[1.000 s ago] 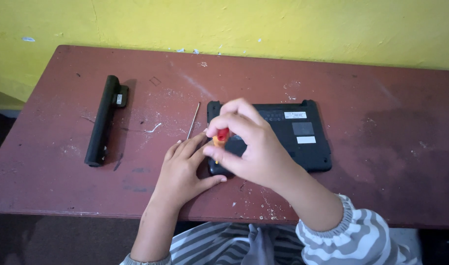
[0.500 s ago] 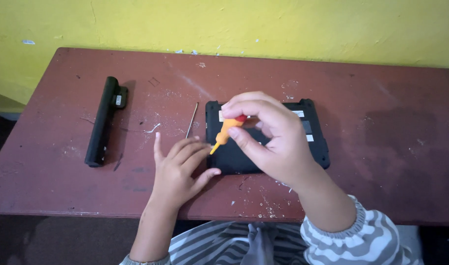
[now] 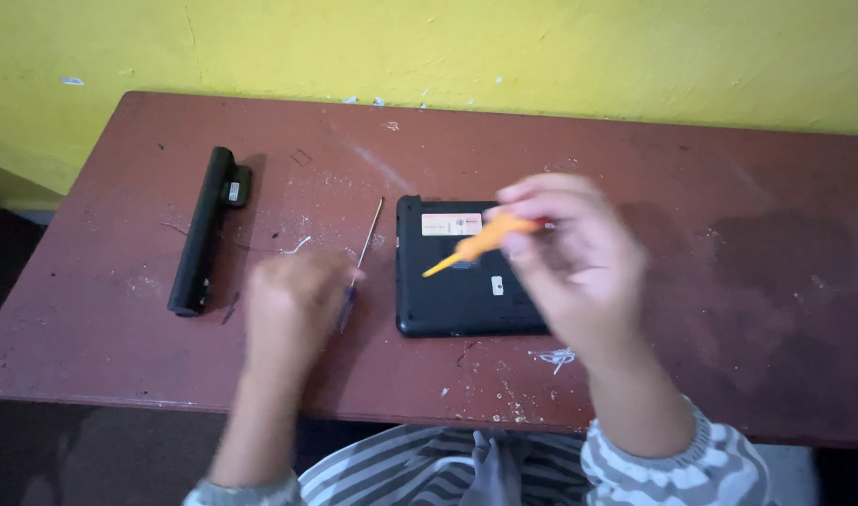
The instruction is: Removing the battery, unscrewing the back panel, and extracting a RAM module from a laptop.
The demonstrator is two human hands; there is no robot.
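A small black laptop (image 3: 452,300) lies upside down on the reddish-brown table (image 3: 729,281). My right hand (image 3: 574,267) hovers over its right half, gripping a small orange screwdriver (image 3: 476,244) whose tip points down-left. My left hand (image 3: 293,305) is blurred, to the left of the laptop, resting over the handle end of a thin metal-shafted screwdriver (image 3: 365,239) that lies on the table. I cannot see whether the left fingers hold it.
A long black battery pack (image 3: 204,230) lies at the table's left. White specks and scratches (image 3: 552,356) mark the surface. A yellow wall (image 3: 447,47) runs behind the table. My striped sleeves (image 3: 672,464) show at the bottom edge.
My left hand has slid left off the laptop onto the thin screwdriver's handle. My right hand has moved right with the orange screwdriver, uncovering the laptop's left half.
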